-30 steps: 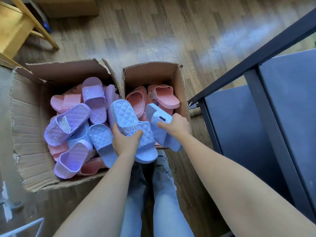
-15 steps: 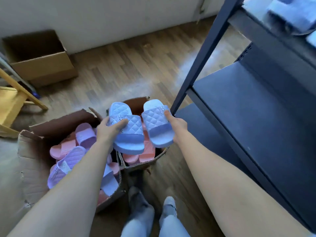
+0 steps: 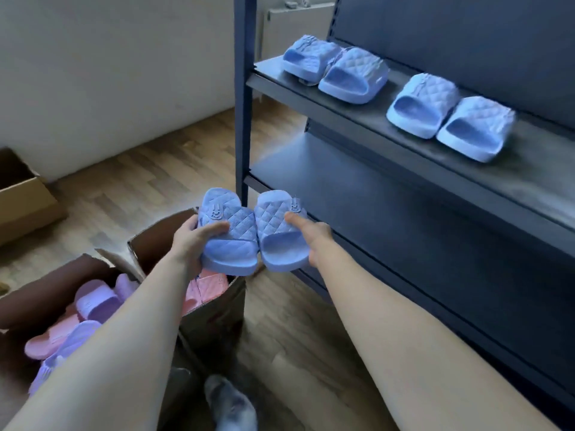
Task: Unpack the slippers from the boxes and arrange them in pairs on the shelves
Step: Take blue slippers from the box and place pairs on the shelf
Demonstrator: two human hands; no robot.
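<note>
**One blue slipper gripped in each hand, held side by side in front of the rack**

The left hand grips the left slipper from its outer side, with the thumb lying across the quilted strap and the fingers curled round the edge. The right hand holds the right slipper the same way, thumb on top of the strap and fingers hidden beneath the sole.

Both slippers are sole down and strap up, and their inner edges touch. Their long axes run away from the person, fanning slightly apart at the far ends. The strap openings face back toward the person, and a small charm sits on the far edge of each strap.

The pair is in the air above the far rim of the nearer box, which holds pink slippers. It is just in front of the rack's corner post, beside the front edge of the lower shelf.

On the upper shelf stand two more blue pairs, one near the post and one further right. Each pair stands side by side with its strap openings toward the shelf's front edge.

To the left, a second box holds purple and pink slippers. A third box sits by the wall on the wooden floor. A socked foot shows at the bottom.
</note>
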